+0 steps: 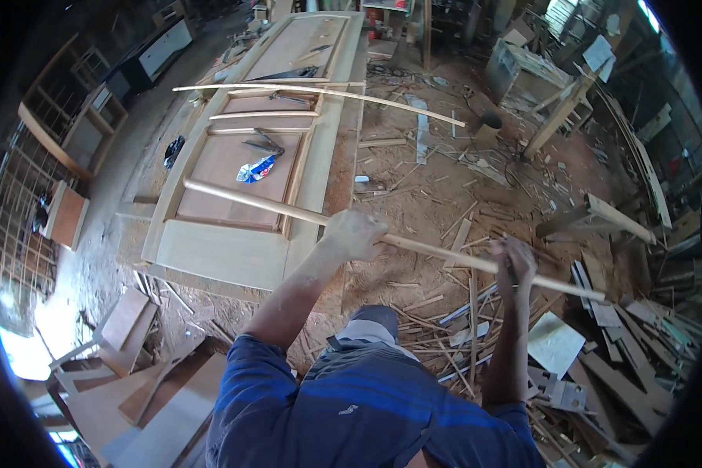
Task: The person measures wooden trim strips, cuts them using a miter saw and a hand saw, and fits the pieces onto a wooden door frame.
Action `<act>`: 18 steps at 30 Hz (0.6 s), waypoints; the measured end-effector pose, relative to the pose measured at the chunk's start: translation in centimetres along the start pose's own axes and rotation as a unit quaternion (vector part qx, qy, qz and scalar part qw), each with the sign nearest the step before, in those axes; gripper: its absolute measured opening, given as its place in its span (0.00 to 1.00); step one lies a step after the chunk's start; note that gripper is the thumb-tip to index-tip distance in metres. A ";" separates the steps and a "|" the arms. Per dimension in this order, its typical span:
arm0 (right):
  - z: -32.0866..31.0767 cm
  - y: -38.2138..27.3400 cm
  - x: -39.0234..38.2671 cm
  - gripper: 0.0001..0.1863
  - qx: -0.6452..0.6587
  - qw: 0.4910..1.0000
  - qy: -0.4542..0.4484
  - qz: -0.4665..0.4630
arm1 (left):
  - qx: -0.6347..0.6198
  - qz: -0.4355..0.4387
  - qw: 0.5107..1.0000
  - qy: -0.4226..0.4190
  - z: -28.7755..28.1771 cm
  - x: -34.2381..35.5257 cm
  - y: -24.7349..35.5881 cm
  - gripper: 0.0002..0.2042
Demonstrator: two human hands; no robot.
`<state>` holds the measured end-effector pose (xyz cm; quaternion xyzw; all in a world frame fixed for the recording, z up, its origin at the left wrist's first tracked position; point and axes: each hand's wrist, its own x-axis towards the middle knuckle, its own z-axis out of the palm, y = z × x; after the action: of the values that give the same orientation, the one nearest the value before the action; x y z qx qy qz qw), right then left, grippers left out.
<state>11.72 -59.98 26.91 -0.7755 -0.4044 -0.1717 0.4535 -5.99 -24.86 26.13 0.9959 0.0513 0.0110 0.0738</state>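
My left hand point(355, 234) is closed round a long pale wooden strip point(421, 248), which lies slanting across the near end of a panelled wooden door point(207, 253) and sticks out to the right. My right hand point(515, 261) is closed at the strip's right part, with a dark slim tool in it, too small to name. On the door are a dark metal tool point(265, 144), a blue-and-white packet point(253, 170) and another long thin strip point(398, 105) lying across the upper part.
Offcuts point(468, 351) litter the dusty floor at right, near a wooden trestle point(616, 218). A post point(554, 109) and dark cylinder point(487, 129) stand farther back. Boards point(132, 390) are piled at lower left; cabinets point(93, 132) stand beyond the walkway at left.
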 end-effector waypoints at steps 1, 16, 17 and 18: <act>0.9 1.5 -1.1 0.15 -0.024 0.995 -0.084 0.045 | 0.002 0.013 0.997 -0.074 0.1 0.3 0.7 0.25; 12.4 11.2 3.3 0.22 -0.074 0.906 -0.360 0.208 | -0.160 -0.008 0.901 0.403 7.9 10.8 -9.1 0.23; 14.5 12.4 5.1 0.22 -0.055 0.919 -0.342 0.187 | -0.181 -0.053 0.897 0.400 8.5 11.4 -11.9 0.23; 17.5 12.2 7.9 0.22 -0.031 0.931 -0.327 0.161 | -0.178 -0.065 0.893 0.407 9.6 11.9 -15.3 0.23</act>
<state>24.39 -44.74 15.76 -0.8572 -0.3942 0.1541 0.2932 4.58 -9.99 14.54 0.8689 0.1384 0.4198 0.2228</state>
